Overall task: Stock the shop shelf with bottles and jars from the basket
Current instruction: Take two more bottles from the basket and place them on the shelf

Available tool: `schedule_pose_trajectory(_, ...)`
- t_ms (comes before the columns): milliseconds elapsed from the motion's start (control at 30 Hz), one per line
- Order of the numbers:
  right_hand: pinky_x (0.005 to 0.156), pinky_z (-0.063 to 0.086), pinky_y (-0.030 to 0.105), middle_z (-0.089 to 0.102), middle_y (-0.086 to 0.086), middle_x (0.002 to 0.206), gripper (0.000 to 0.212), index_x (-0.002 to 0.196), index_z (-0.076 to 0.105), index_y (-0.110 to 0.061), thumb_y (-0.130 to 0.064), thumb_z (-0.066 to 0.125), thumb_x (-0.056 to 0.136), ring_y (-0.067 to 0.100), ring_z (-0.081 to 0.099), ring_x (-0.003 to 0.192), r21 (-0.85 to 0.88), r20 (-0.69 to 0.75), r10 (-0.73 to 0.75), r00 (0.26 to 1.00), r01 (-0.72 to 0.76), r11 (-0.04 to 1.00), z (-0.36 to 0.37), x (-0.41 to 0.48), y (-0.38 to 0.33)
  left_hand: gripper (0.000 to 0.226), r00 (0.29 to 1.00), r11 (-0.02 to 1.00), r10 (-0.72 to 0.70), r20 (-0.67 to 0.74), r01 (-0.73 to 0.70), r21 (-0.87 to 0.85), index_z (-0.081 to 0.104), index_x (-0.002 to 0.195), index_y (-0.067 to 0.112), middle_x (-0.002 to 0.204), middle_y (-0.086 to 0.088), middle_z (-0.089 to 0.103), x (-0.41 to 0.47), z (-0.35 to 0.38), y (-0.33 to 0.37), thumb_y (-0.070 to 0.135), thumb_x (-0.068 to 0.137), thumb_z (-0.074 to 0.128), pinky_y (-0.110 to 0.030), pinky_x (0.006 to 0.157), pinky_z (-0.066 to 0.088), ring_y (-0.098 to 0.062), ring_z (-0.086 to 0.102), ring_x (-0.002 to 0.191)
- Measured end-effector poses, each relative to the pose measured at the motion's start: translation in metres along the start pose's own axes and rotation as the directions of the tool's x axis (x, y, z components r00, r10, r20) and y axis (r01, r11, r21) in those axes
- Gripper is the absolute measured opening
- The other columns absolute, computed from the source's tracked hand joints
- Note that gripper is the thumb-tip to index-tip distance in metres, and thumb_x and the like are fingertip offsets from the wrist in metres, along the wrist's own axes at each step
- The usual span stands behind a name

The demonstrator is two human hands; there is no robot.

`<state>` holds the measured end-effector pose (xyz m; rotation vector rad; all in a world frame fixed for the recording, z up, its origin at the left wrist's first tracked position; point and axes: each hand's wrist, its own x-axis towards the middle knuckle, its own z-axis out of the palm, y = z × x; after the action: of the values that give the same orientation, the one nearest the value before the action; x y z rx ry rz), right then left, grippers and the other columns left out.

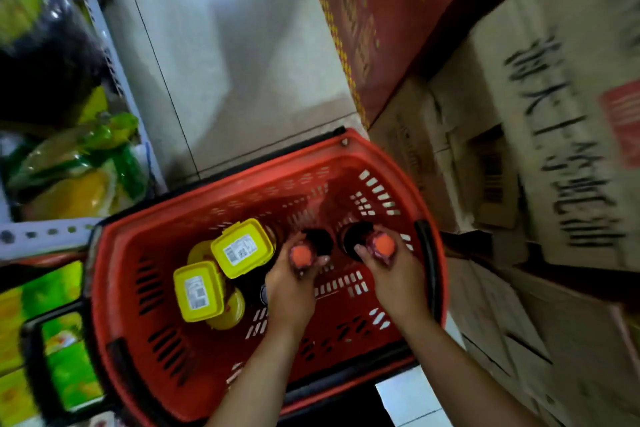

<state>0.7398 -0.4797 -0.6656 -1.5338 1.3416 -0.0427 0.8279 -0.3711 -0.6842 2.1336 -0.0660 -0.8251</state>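
Note:
A red plastic basket (145, 288) stands on the floor below me. Inside it on the left are two jars with yellow square lids: one yellow-lidded jar (242, 248) further back and a second jar (197, 291) nearer to me. My left hand (294, 282) grips the neck of a dark bottle with an orange cap (303, 255). My right hand (393, 274) grips a second dark bottle with an orange cap (381, 246). Both bottles are upright inside the basket, seen from above. The picture is blurred.
A shop shelf (45, 232) with green and yellow packets runs along the left. Cardboard boxes (554, 149) are stacked on the right, with a red carton (388, 10) behind them. A pale tiled floor (225, 62) lies beyond the basket.

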Motion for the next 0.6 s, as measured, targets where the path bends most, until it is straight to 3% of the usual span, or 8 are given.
schedule_pose_trajectory(67, 0.082, 0.036, 0.013, 0.066, 0.002, 0.106, 0.035, 0.110, 0.061, -0.014, -0.018, 0.072, 0.077, 0.010, 0.055, 0.099, 0.009, 0.000, -0.019, 1.000, 0.019, 1.000, -0.016, -0.019, -0.017, 0.045, 0.999, 1.000, -0.030, -0.011, 0.030, -0.005, 0.059, 0.115, 0.015, 0.105, -0.002, 0.066, -0.018, -0.012, 0.017, 0.013, 0.073, 0.073, -0.015, 0.083, 0.038, -0.013, 0.059, 0.102)
schedule_pose_trajectory(167, 0.077, 0.036, 0.003, 0.061, -0.008, 0.101, 0.032, 0.105, 0.060, -0.022, -0.015, 0.072, 0.076, 0.004, 0.055, 0.097, 0.061, 0.033, -0.040, 0.999, 0.038, 0.997, -0.050, -0.047, -0.056, 0.046, 1.000, 0.999, -0.025, -0.011, 0.025, -0.029, 0.060, 0.115, 0.015, 0.104, -0.001, 0.066, -0.046, -0.038, 0.060, 0.013, 0.072, 0.074, -0.014, 0.083, 0.038, -0.012, 0.058, 0.100)
schedule_pose_trajectory(200, 0.082, 0.038, 0.005, 0.061, -0.010, 0.100, 0.032, 0.101, 0.058, -0.029, -0.016, 0.072, 0.076, 0.002, 0.056, 0.097, 0.084, 0.043, -0.058, 0.997, 0.055, 0.995, -0.068, -0.064, -0.075, 0.045, 1.000, 1.000, -0.011, -0.007, 0.010, -0.027, 0.060, 0.114, 0.015, 0.105, -0.003, 0.067, -0.062, -0.051, 0.083, 0.013, 0.072, 0.074, -0.013, 0.082, 0.039, -0.013, 0.059, 0.099)
schedule_pose_trajectory(300, 0.092, 0.045, 0.027, 0.063, -0.007, 0.100, 0.035, 0.092, 0.055, -0.040, -0.016, 0.073, 0.075, 0.010, 0.059, 0.097, 0.123, 0.073, -0.104, 0.992, 0.095, 0.988, -0.118, -0.117, -0.134, 0.040, 0.997, 0.996, 0.072, 0.011, -0.071, -0.044, 0.060, 0.112, 0.015, 0.105, -0.006, 0.068, -0.115, -0.089, 0.155, 0.017, 0.073, 0.073, -0.022, 0.089, 0.044, -0.019, 0.062, 0.099)
schedule_pose_trajectory(433, 0.098, 0.045, 0.029, 0.066, -0.006, 0.105, 0.036, 0.096, 0.060, -0.034, -0.028, 0.079, 0.067, -0.003, 0.062, 0.096, 0.266, 0.074, -0.151, 0.986, 0.127, 0.956, -0.176, -0.189, -0.196, 0.035, 0.970, 0.970, 0.243, 0.030, -0.242, -0.018, 0.061, 0.108, 0.020, 0.101, 0.001, 0.067, -0.176, -0.140, 0.227, 0.016, 0.075, 0.072, 0.000, 0.080, 0.038, -0.012, 0.060, 0.098)
schedule_pose_trajectory(500, 0.093, 0.047, 0.018, 0.065, -0.009, 0.108, 0.044, 0.098, 0.062, -0.027, -0.041, 0.080, 0.060, -0.008, 0.061, 0.096, 0.341, 0.036, -0.190, 0.981, 0.167, 0.925, -0.207, -0.228, -0.222, 0.029, 0.943, 0.944, 0.331, 0.041, -0.331, 0.002, 0.060, 0.101, 0.027, 0.090, 0.009, 0.065, -0.203, -0.168, 0.260, 0.020, 0.075, 0.072, -0.003, 0.070, 0.038, -0.010, 0.059, 0.093)
schedule_pose_trajectory(533, 0.088, 0.047, 0.012, 0.065, -0.007, 0.108, 0.042, 0.099, 0.062, -0.023, -0.035, 0.080, 0.063, -0.009, 0.062, 0.094, 0.378, 0.005, -0.199, 0.980, 0.182, 0.908, -0.223, -0.250, -0.232, 0.027, 0.925, 0.925, 0.376, 0.061, -0.378, 0.034, 0.061, 0.099, 0.027, 0.085, 0.012, 0.063, -0.218, -0.182, 0.275, 0.024, 0.075, 0.073, -0.006, 0.066, 0.037, -0.008, 0.059, 0.089)
schedule_pose_trajectory(600, 0.080, 0.046, 0.005, 0.065, -0.004, 0.106, 0.031, 0.100, 0.061, -0.017, -0.004, 0.071, 0.073, -0.013, 0.062, 0.089, 0.402, -0.035, -0.226, 0.973, 0.221, 0.889, -0.248, -0.286, -0.242, 0.027, 0.867, 0.871, 0.477, 0.143, -0.488, 0.053, 0.063, 0.099, 0.022, 0.083, 0.019, 0.062, -0.238, -0.202, 0.294, 0.028, 0.074, 0.074, -0.003, 0.066, 0.037, 0.001, 0.058, 0.083)
